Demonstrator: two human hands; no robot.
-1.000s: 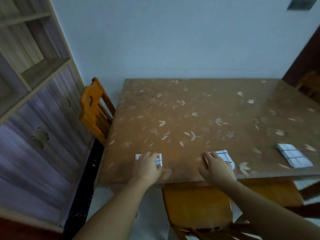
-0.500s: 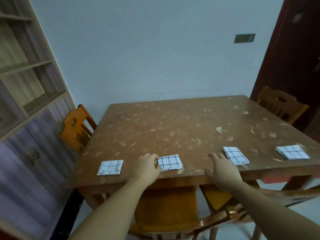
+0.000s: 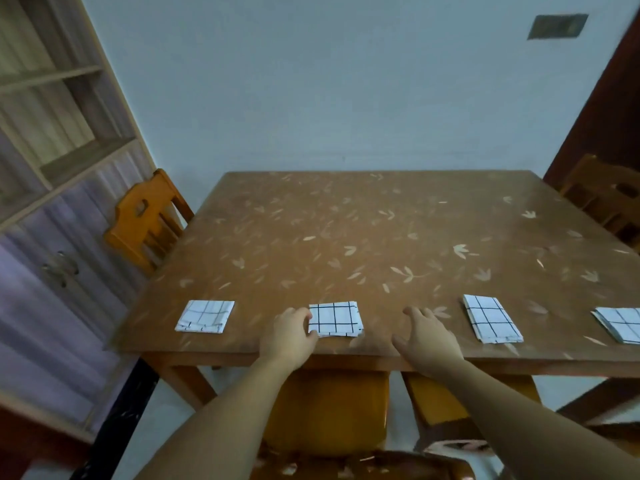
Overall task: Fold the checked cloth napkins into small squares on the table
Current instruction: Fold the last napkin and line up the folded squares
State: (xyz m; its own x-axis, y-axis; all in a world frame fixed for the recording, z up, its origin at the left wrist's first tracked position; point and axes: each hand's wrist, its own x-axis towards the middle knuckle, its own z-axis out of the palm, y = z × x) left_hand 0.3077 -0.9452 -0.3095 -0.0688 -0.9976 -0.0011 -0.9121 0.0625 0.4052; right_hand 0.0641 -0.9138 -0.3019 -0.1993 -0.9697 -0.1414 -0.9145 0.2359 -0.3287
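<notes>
A brown leaf-patterned wooden table [image 3: 363, 237] stands against a pale blue-grey wall, with an orange wooden chair [image 3: 145, 220] at the left of the frame and open wooden shelving [image 3: 52, 109] in the upper left.

Head view: four folded white cloth napkins with black checks lie in a row along the table's near edge. The far-left napkin [image 3: 205, 317] sits apart at lower left; the second napkin [image 3: 335, 319] lies at lower centre; the third napkin [image 3: 491, 323] lies to the right; the fourth napkin [image 3: 620, 323] is cut off by the right edge of the frame.

My left hand [image 3: 289, 336] rests at the second napkin's left edge, fingers curled against it; whether they pinch the cloth I cannot tell. My right hand [image 3: 427, 336] hovers or rests on bare table between the second and third napkins, fingers spread and relaxed, holding nothing.

The risks, as I judge them: all four squares sit close to the table's near edge, so a careless nudge from my left fingers could push the second napkin off or spring its layers open. A sweep of my right hand could skew the third.
</notes>
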